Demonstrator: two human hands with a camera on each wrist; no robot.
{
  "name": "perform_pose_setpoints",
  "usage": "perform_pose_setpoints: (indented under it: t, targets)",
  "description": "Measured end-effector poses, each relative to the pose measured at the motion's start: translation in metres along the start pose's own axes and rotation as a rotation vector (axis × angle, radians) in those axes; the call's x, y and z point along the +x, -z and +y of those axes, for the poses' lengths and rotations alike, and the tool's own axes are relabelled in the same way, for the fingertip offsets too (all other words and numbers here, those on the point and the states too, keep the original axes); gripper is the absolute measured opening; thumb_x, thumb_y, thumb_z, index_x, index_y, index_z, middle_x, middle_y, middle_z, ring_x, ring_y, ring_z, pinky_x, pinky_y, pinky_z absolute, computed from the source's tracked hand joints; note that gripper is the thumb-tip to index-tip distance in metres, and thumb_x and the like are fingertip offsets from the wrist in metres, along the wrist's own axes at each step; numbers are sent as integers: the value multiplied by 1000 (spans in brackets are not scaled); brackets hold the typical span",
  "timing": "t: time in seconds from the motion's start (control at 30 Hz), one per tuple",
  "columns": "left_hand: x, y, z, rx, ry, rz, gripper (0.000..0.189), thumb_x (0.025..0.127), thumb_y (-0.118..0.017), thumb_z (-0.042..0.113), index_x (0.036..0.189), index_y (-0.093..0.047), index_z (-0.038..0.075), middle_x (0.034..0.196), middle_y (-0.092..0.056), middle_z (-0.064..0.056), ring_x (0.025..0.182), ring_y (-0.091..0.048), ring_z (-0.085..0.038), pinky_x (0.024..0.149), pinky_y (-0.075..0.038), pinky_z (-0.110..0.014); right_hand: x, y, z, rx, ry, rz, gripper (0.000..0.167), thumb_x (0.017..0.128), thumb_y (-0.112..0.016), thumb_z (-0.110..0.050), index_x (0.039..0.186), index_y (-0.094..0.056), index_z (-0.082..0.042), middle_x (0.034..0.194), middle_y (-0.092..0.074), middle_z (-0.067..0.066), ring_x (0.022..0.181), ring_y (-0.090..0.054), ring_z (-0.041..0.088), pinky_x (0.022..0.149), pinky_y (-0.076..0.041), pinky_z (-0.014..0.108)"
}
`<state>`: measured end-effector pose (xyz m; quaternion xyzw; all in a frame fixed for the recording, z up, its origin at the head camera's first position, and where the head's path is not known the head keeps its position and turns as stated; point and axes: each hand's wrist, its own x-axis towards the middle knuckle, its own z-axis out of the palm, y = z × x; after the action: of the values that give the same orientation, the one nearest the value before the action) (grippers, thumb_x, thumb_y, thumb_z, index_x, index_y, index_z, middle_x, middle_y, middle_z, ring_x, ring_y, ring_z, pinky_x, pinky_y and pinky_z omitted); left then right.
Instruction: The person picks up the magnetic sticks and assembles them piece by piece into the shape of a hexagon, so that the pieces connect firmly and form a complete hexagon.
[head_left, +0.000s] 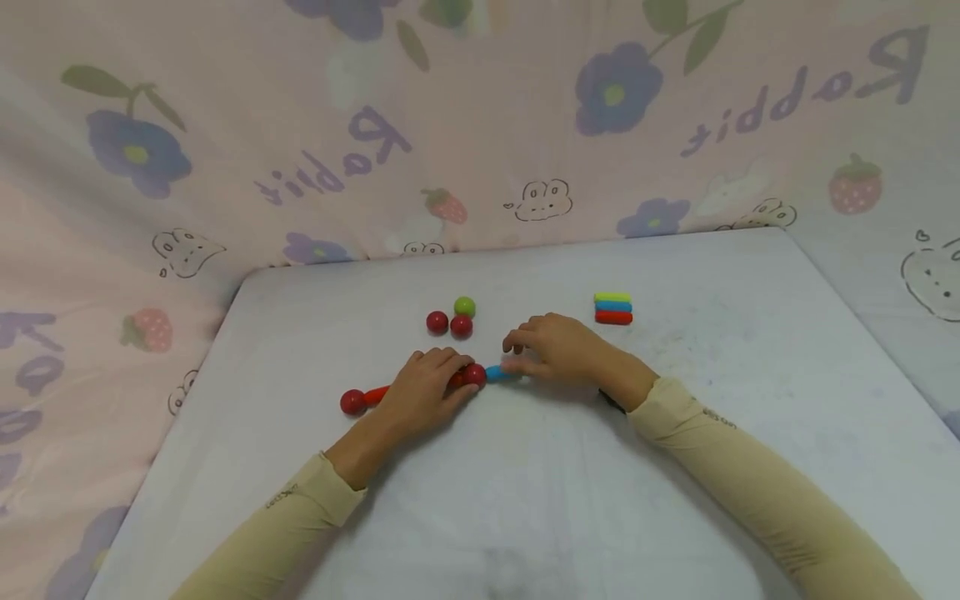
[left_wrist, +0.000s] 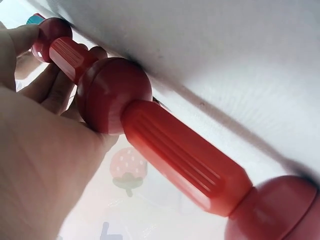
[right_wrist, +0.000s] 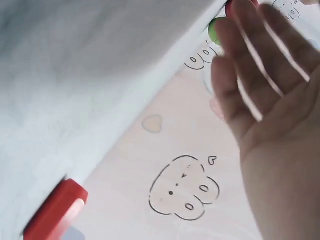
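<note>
A chain of red balls and ribbed red rods lies slantwise on the white table, with a red end ball (head_left: 353, 403) at its left. My left hand (head_left: 420, 392) reaches over the chain and pinches the rightmost red ball (head_left: 474, 375) between thumb and fingers. Under the palm, a middle red ball (left_wrist: 115, 95) joins two red rods, the nearer rod (left_wrist: 187, 157) showing in full. A blue rod (head_left: 495, 373) extends rightward from the pinched ball. At the blue rod's far end is my right hand (head_left: 562, 348), thumb overlapping it and fingers loosely extended.
Behind the hands, two loose red balls (head_left: 437, 322) and a green ball (head_left: 465, 307) sit clustered. Farther right, a yellow rod (head_left: 612, 297), a blue rod (head_left: 613, 307) and a red rod (head_left: 613, 317) lie side by side. Printed cloth (head_left: 480, 125) hangs behind the table.
</note>
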<state>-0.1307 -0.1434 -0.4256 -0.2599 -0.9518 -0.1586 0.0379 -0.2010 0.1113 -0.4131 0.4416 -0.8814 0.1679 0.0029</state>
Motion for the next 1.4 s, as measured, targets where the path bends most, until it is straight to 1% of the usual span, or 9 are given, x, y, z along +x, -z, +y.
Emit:
perform_pose_setpoints:
  t: [0.13, 0.23, 0.33, 0.53, 0.73, 0.9, 1.1, 1.27, 1.4]
  targets:
    - [0, 0, 0, -2, 13, 5, 42, 92, -70, 38, 126, -63, 15, 112, -67, 2, 99, -58, -14, 94, -48, -34, -2, -3, -3, 2, 66, -21, 31, 88, -74, -42, 110, -70, -20, 90, -68, -10, 81, -59, 7, 80, -51, 30]
    - [0, 0, 0, -13, 23, -9, 43, 92, -69, 38, 127, -63, 15, 112, -66, 1, 99, -57, -14, 93, -48, -35, -3, -3, -6, -14, 99, -18, 26, 88, -75, -31, 109, -71, -18, 92, -69, -8, 80, -59, 8, 80, -52, 30]
    - [0, 0, 1, -19, 30, -21, 43, 92, -70, 38, 128, -63, 15, 112, -66, 1, 99, -57, -15, 93, -48, -35, -4, -4, -7, -21, 114, 1, 24, 87, -76, -26, 109, -71, -16, 95, -71, -5, 82, -62, 10, 81, -53, 31]
    - [0, -1, 0, -12, 22, -19, 43, 92, -70, 37, 128, -63, 14, 112, -66, 1, 99, -57, -14, 94, -49, -35, -3, -4, -3, -13, 112, 6, 26, 91, -73, -31, 112, -70, -17, 103, -71, -5, 93, -64, 11, 87, -55, 32]
    - [0, 0, -1, -9, 21, -11, 44, 91, -71, 38, 128, -63, 15, 113, -66, 1, 100, -57, -15, 96, -49, -37, 15, 0, 7, -22, 44, 9, 31, 99, -58, -41, 119, -67, -20, 120, -66, -3, 114, -60, 17, 102, -50, 37]
    - [-1, -1, 0, -20, 24, -21, 46, 91, -71, 37, 129, -62, 13, 115, -66, -1, 100, -58, -16, 96, -50, -38, 36, -4, 11, -25, 62, 9, 34, 97, -62, -37, 124, -65, -16, 124, -66, 1, 117, -60, 19, 103, -50, 38]
    - [-2, -3, 0, -36, 13, 3, 45, 90, -73, 37, 127, -63, 13, 113, -66, -1, 98, -57, -16, 93, -51, -36, 59, -13, 12, -1, 79, 40, 39, 95, -67, -28, 132, -59, -18, 133, -63, -1, 124, -58, 18, 107, -48, 36]
    - [-1, -4, -1, -35, 1, 18, 42, 90, -72, 36, 125, -64, 13, 110, -66, 0, 95, -57, -15, 90, -51, -35, 67, -16, 14, 4, 122, 34, 42, 93, -70, -16, 133, -58, -20, 136, -62, -1, 128, -55, 19, 112, -43, 37]
    - [-1, -4, -1, -27, -4, 23, 42, 90, -73, 36, 124, -65, 12, 109, -66, 0, 94, -57, -15, 90, -51, -35, 68, -17, 16, 8, 134, 29, 44, 91, -70, -13, 133, -60, -21, 133, -64, 0, 127, -56, 20, 112, -42, 38]
